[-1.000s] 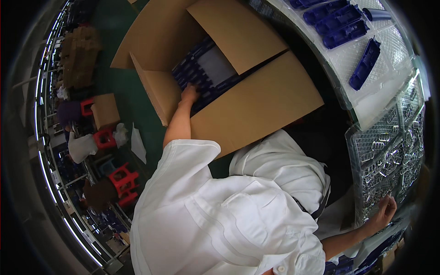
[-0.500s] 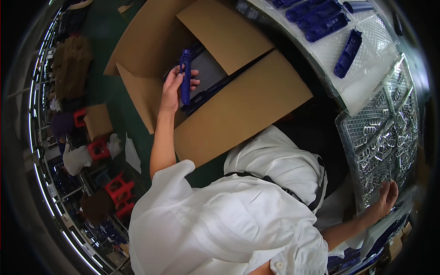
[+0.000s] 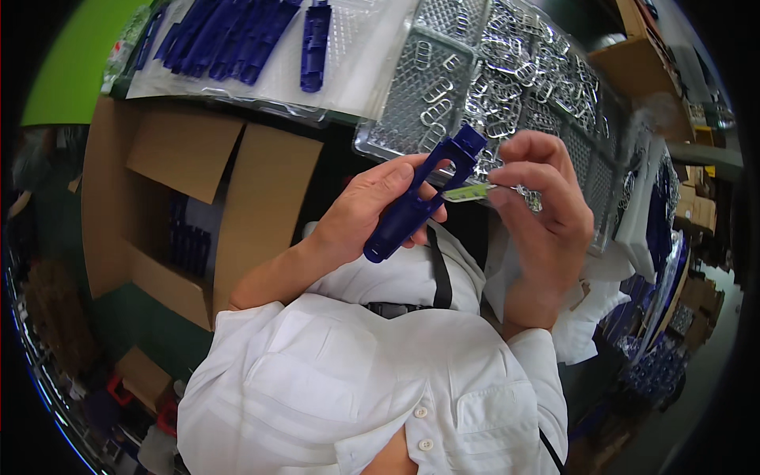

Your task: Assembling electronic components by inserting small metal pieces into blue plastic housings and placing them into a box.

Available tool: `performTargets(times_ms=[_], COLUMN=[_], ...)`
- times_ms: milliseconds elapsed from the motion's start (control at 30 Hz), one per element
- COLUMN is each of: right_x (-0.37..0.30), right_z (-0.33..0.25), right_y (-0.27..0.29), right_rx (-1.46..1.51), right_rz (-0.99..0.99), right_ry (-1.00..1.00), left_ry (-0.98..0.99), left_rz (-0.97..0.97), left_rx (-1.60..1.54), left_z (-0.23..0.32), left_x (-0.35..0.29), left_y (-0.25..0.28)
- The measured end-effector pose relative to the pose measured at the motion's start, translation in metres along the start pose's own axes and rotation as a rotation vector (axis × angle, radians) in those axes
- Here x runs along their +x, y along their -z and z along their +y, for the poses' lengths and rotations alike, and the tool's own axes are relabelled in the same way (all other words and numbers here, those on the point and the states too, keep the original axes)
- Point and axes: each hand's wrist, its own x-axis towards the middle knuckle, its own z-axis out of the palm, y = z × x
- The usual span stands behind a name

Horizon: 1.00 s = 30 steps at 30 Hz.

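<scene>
My left hand (image 3: 360, 202) is closed around a dark blue plastic housing (image 3: 396, 222), long and narrow, with an oval opening near its upper end. It is held tilted in front of my body. My right hand (image 3: 546, 206) pinches a small flat piece (image 3: 469, 192) that looks yellow-green, between thumb and fingers. The tip of that piece reaches the housing's edge beside the opening; whether it touches is hard to tell. Beyond my hands lies a clear ribbed tray (image 3: 388, 127) with many shiny wire-like metal clips (image 3: 499, 99).
More blue housings (image 3: 229, 39) lie in a row on a translucent sheet (image 3: 356, 47) at the far left, with a single one (image 3: 315, 47) apart. An open cardboard carton (image 3: 265, 198) on the left holds blue housings. Bagged blue parts (image 3: 653, 360) are at the right.
My left hand has brought the housing from over the carton to in front of my body. My right hand has come from the clip tray to beside it with a small piece. The view has turned right.
</scene>
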Motion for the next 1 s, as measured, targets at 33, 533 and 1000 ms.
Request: performTargets(times_ms=[33, 533, 1000], right_x=[0.002, -0.010, -0.017], right_z=[0.002, 0.044, 0.049], right_y=[0.000, -0.005, -0.024], right_rx=[-0.172, -0.462, -0.485], right_rz=[-0.010, -0.094, 0.162], right_ry=[0.095, 0.038, 0.001], left_ry=[0.025, -0.006, -0.380], left_rz=[-0.020, -0.006, 0.150], left_rx=[0.063, 0.270, 0.773], left_z=[-0.002, -0.015, -0.028], left_x=[0.006, 0.017, 0.029], left_y=[-0.005, -0.019, -0.015])
